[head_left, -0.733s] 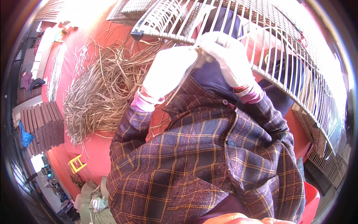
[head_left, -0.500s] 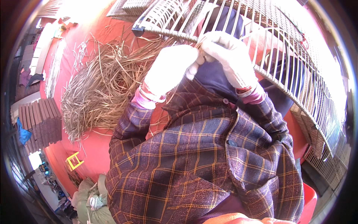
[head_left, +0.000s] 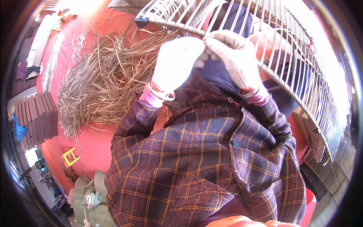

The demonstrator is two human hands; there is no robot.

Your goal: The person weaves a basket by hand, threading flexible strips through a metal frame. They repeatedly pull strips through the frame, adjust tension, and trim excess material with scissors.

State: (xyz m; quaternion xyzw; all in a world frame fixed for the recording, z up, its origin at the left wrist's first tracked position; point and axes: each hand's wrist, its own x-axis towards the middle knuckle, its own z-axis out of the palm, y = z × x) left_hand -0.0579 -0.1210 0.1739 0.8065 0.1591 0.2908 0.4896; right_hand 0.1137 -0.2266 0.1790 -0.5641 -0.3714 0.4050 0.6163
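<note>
Both my hands wear white gloves and meet at the wrapped near rim of a slatted wicker frame (head_left: 280, 82), which slopes across my lap to the right. My left hand (head_left: 179, 62) is closed, its fingertips pressed in beside the rim; glare washes out much of the glove. Thumb and forefinger of my right hand (head_left: 236, 56) pinch at the same spot. A thin tan wicker strip (head_left: 205, 38) shows between the two sets of fingertips. Left of my left hand lies a big loose heap of wicker strands (head_left: 106, 83).
Red sheeting (head_left: 98, 142) covers the ground. At the left stand a stack of brown ribbed pieces (head_left: 38, 117), a blue bag (head_left: 19, 129) and a small yellow frame (head_left: 70, 157). A green sack (head_left: 92, 204) sits lower left. Part of a red seat (head_left: 310, 204) shows at my right.
My hands stay together at the rim, the right fingertips now closer to it. The left hand has turned slightly upright. The view has shifted a little, sliding the surroundings left and up.
</note>
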